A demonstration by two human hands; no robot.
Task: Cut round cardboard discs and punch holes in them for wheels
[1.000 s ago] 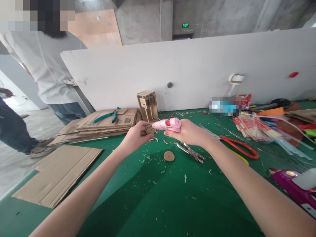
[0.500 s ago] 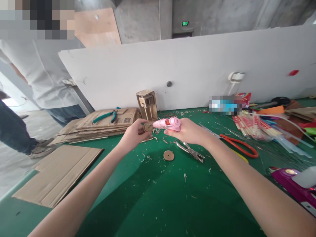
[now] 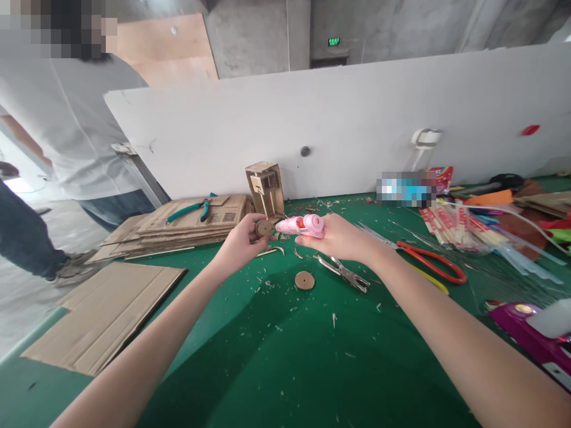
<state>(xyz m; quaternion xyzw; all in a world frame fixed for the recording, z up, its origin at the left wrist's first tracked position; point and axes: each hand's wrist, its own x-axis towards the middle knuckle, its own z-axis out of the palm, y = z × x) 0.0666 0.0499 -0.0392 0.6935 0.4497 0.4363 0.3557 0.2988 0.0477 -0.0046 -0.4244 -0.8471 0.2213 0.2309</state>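
My left hand point(image 3: 242, 239) pinches a small round cardboard disc point(image 3: 264, 228) above the green table, its face turned toward the right. My right hand point(image 3: 335, 235) is wrapped round a pink glue gun point(image 3: 301, 225), whose nozzle points left at the disc; I cannot tell whether the tip touches it. Below and between the hands, another cardboard disc point(image 3: 304, 280) with a small centre hole lies flat on the table. Silver pliers point(image 3: 344, 274) rest just under my right hand. Behind my left hand stands an open cardboard box point(image 3: 266, 187) with sticks in it.
Stacked cardboard point(image 3: 147, 229) carries teal-handled pliers point(image 3: 190, 210) at left; a loose cardboard sheet point(image 3: 109, 315) lies nearer. Red-handled scissors point(image 3: 432, 261), packaged sticks point(image 3: 459, 226) and a purple device point(image 3: 526, 333) are at right. A white partition point(image 3: 348, 131) borders the back. A person point(image 3: 84, 131) stands at left.
The disc in my left hand has turned slightly, and its face shows more. The glue gun has shifted a touch left. The person at left has moved a little.
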